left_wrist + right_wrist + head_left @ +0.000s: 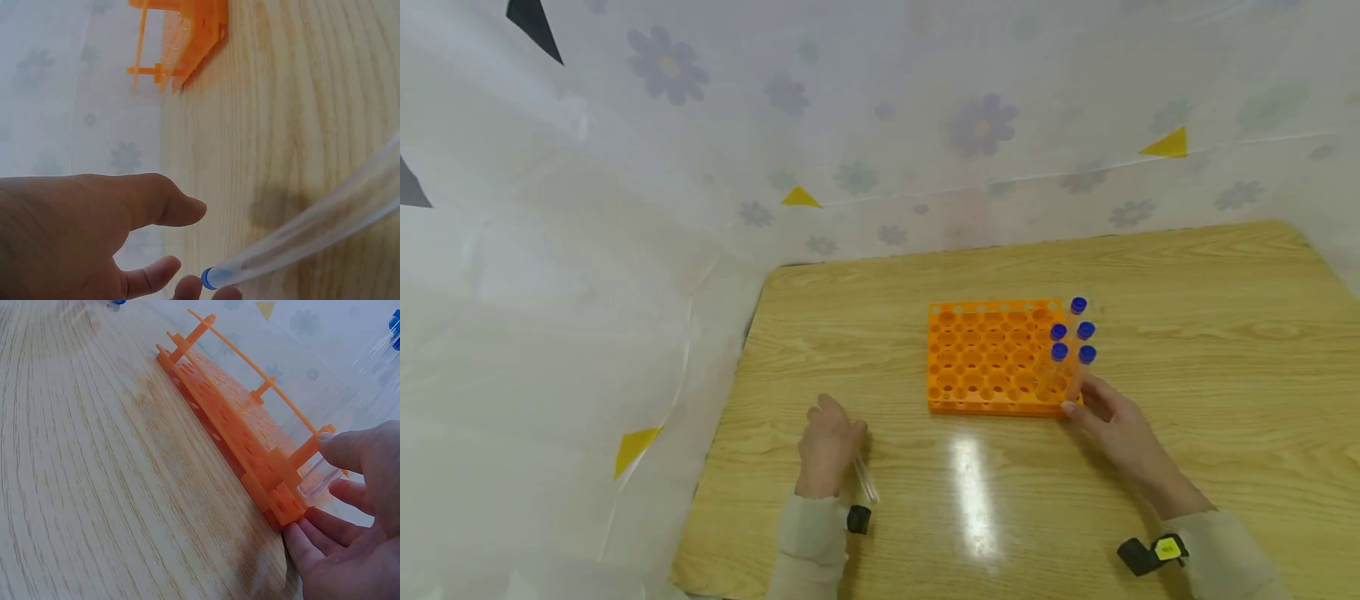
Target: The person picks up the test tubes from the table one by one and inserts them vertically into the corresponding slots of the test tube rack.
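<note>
An orange test tube rack (1000, 404) stands on the table, with several blue-capped clear tubes (1060, 352) upright at its right end. My right hand (1116, 433) holds the rack's near right corner. In the right wrist view its thumb (344, 450) is against the upper bar and its fingers (306, 547) touch the base. To the left of the rack, my left hand (827, 442) is over a single clear test tube (865, 479). The left wrist view shows fingertips beside that tube's blue cap (209, 279), with the thumb (181, 206) spread apart from it.
The wood-grain table (1210, 350) extends beyond the rack on both sides. A white flowered sheet (880, 125) with yellow triangles hangs along the back and left. Black wrist cameras (859, 519) are strapped at both sleeves.
</note>
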Motion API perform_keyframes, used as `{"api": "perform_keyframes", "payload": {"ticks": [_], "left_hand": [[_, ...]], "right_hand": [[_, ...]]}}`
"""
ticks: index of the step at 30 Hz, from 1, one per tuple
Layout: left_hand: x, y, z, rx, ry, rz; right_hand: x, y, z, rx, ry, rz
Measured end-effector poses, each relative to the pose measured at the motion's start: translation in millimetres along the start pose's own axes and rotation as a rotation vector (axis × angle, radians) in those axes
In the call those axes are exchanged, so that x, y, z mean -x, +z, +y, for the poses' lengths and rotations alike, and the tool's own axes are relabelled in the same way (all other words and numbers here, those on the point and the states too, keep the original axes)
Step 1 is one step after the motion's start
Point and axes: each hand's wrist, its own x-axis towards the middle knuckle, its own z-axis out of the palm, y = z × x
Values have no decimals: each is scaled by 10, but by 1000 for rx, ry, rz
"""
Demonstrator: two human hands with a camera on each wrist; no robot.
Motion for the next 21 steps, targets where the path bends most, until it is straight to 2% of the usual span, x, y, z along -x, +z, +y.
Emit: {"api": "perform_keyframes", "payload": {"ticks": [3,9,12,17,21], "left_hand": [[8,28,-9,-21,-5,2],[13,69,-18,48,-47,-66],[16,91,-22,66,-53,-77],[20,122,-29,75,-11,-57],[15,135,-28,69,70,-26]], "right_hand": [[1,2,-6,-18,5,-6],[11,5,-16,-14,17,-5],[13,11,-20,-15,12,-4],[11,13,-25,-20,7,-5],[17,9,-27,-25,6,-6]]}}
